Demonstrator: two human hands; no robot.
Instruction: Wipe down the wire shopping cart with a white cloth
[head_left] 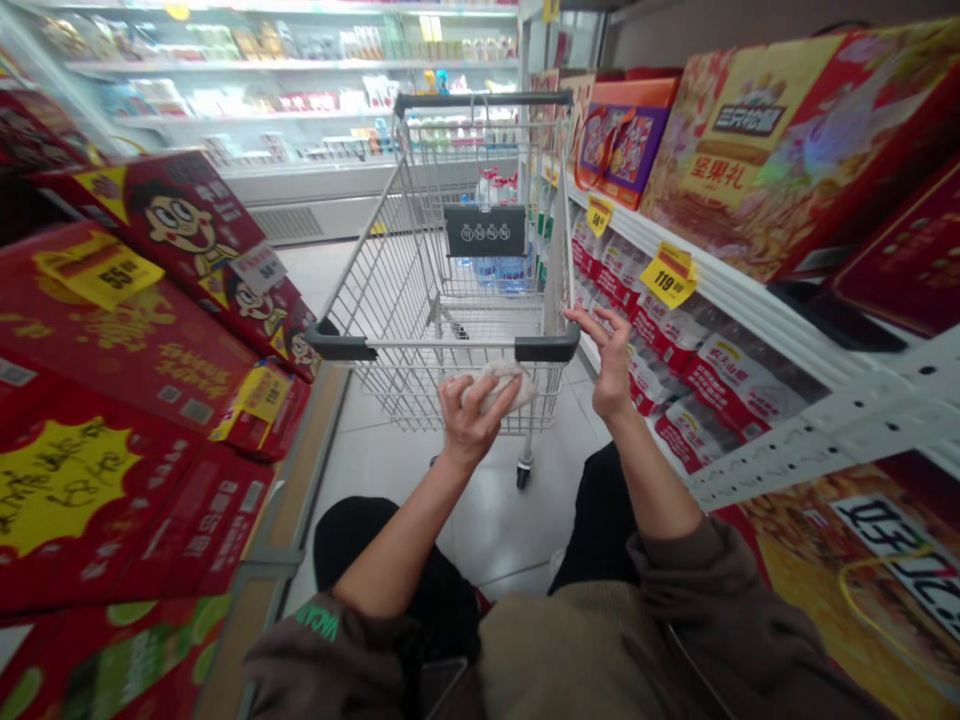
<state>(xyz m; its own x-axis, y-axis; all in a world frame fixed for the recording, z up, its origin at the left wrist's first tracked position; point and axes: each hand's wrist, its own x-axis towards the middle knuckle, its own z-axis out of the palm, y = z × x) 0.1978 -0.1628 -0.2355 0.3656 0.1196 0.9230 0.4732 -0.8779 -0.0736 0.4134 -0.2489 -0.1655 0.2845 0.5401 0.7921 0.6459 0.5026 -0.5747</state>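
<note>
A wire shopping cart point(390, 385) stands right in front of me, its near end low in the picture. My left hand point(474, 408) is closed on a crumpled whitish cloth point(517, 392), which lies against the wires just under the near top bar. At the cart's near right corner is my right hand point(609, 350), fingers spread and holding nothing, its fingertips beside the dark corner grip point(547, 348). Whether they touch it I cannot tell. A dark sign plate point(485, 232) hangs inside the cart.
Red gift boxes point(127, 330) are stacked close on the left. To the right, a white shelf point(724, 270) bears gift boxes, with packs of bottles point(697, 380) below. Lit refrigerated shelves point(300, 120) stand behind the cart.
</note>
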